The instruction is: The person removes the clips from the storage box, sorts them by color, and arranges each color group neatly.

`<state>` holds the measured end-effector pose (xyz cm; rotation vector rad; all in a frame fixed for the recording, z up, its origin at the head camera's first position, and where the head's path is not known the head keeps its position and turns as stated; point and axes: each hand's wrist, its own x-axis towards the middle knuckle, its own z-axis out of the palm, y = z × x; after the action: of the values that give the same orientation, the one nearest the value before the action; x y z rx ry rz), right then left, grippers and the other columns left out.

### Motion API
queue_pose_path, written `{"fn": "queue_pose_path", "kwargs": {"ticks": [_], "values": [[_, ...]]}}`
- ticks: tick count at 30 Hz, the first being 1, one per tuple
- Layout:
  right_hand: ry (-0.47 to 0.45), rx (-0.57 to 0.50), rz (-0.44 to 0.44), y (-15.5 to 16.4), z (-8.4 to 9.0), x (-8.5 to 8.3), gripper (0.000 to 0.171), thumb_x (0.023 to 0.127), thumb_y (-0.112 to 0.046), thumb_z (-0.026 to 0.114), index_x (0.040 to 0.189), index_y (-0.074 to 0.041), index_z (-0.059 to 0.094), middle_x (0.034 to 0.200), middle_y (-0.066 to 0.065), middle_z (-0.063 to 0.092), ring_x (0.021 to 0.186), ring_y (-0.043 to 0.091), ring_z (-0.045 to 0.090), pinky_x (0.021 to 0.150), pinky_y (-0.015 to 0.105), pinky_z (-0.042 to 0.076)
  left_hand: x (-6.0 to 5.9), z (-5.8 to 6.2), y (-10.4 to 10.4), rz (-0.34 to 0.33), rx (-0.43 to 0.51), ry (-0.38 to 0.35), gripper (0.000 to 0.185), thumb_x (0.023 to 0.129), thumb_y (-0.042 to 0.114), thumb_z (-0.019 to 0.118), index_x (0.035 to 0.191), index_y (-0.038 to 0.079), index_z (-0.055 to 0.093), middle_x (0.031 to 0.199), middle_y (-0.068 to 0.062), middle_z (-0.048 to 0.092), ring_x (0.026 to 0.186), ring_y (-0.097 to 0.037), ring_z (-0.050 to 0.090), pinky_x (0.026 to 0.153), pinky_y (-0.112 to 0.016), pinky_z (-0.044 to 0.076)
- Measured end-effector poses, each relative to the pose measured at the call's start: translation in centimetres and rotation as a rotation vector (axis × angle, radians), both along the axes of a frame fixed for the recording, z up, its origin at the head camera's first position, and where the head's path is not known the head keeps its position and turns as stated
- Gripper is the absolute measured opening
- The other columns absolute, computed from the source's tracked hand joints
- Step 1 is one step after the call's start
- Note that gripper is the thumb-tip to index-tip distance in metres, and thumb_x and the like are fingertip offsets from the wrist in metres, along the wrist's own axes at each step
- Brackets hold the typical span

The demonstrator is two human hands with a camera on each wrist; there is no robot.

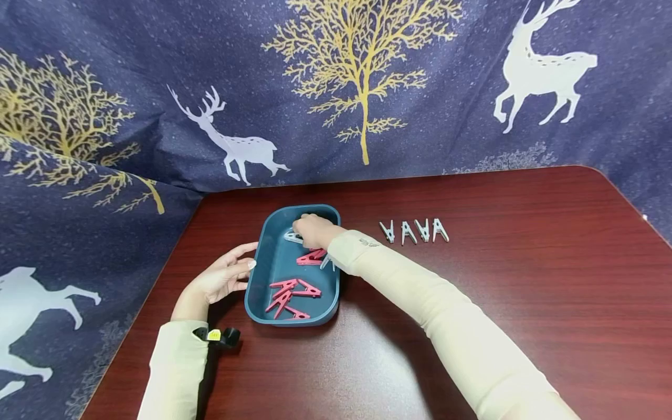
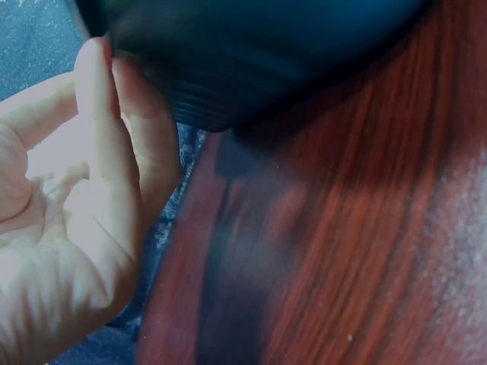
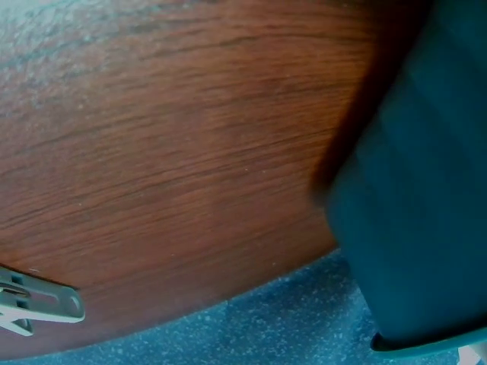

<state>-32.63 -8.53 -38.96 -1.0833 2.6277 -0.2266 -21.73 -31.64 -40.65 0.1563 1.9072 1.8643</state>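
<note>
A blue plastic basin (image 1: 253,303) holds several red clothespins (image 1: 280,302) and a few pale ones. My right hand (image 1: 313,231) reaches down into its far end, fingers bent over a pale clothespin (image 1: 291,237); the fingertips are hidden, so I cannot tell whether they pinch it. Another pale clothespin (image 1: 328,262) lies partly under the right sleeve, beside red clothespins (image 1: 311,257). At the basin's left side, my left hand (image 1: 223,276) has its fingers extended, their tips at the outer wall. In the left wrist view those fingers (image 2: 106,144) meet the dark basin wall (image 2: 228,61).
Several pale clothespins (image 1: 407,232) stand in a row on the reddish-brown table (image 1: 525,280), right of the basin. One pale clothespin (image 3: 42,298) shows in the right wrist view. Dark blue cloth (image 1: 446,87) with deer and trees hangs behind the table and along its left side.
</note>
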Motion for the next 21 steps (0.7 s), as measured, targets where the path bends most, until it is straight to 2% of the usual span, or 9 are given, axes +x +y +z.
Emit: {"fn": "queue_pose_path", "kwargs": {"ticks": [5, 13, 16, 21], "values": [[-0.010, -0.002, -0.019, 0.28, 0.24, 0.02, 0.040, 0.095, -0.015, 0.057, 0.134, -0.010, 0.053, 0.134, 0.010, 0.052, 0.122, 0.023, 0.048, 0.098, 0.032, 0.046, -0.05, -0.03, -0.10, -0.006, 0.015, -0.013, 0.045, 0.101, 0.004, 0.039, 0.144, 0.015, 0.029, 0.109, 0.002, 0.064, 0.093, -0.011, 0.066, 0.075, -0.027, 0.056], [0.001, 0.008, -0.082, 0.45, 0.49, 0.27, 0.030, 0.093, -0.019, 0.061, 0.120, -0.007, 0.061, 0.128, 0.012, 0.054, 0.110, 0.022, 0.053, 0.090, 0.031, 0.049, -0.01, 0.27, 0.04, -0.005, 0.017, -0.009, 0.045, 0.101, 0.005, 0.040, 0.144, 0.014, 0.029, 0.110, 0.002, 0.064, 0.094, -0.010, 0.066, 0.074, -0.027, 0.056], [-0.003, -0.002, -0.090, 0.50, 0.49, 0.24, 0.027, 0.093, -0.019, 0.060, 0.118, -0.008, 0.061, 0.121, 0.010, 0.057, 0.104, 0.020, 0.054, 0.086, 0.029, 0.049, 0.06, 0.33, 0.13, -0.001, 0.022, -0.015, 0.045, 0.101, 0.005, 0.041, 0.144, 0.014, 0.029, 0.109, 0.002, 0.065, 0.094, -0.011, 0.067, 0.074, -0.027, 0.056], [-0.036, -0.051, -0.102, 0.56, 0.39, 0.05, 0.020, 0.093, -0.015, 0.059, 0.111, -0.006, 0.059, 0.101, 0.009, 0.059, 0.086, 0.017, 0.052, 0.073, 0.026, 0.044, 0.25, 0.34, 0.15, 0.001, 0.028, -0.016, 0.045, 0.101, 0.005, 0.041, 0.144, 0.013, 0.029, 0.110, 0.001, 0.064, 0.094, -0.011, 0.066, 0.074, -0.026, 0.056]]}}
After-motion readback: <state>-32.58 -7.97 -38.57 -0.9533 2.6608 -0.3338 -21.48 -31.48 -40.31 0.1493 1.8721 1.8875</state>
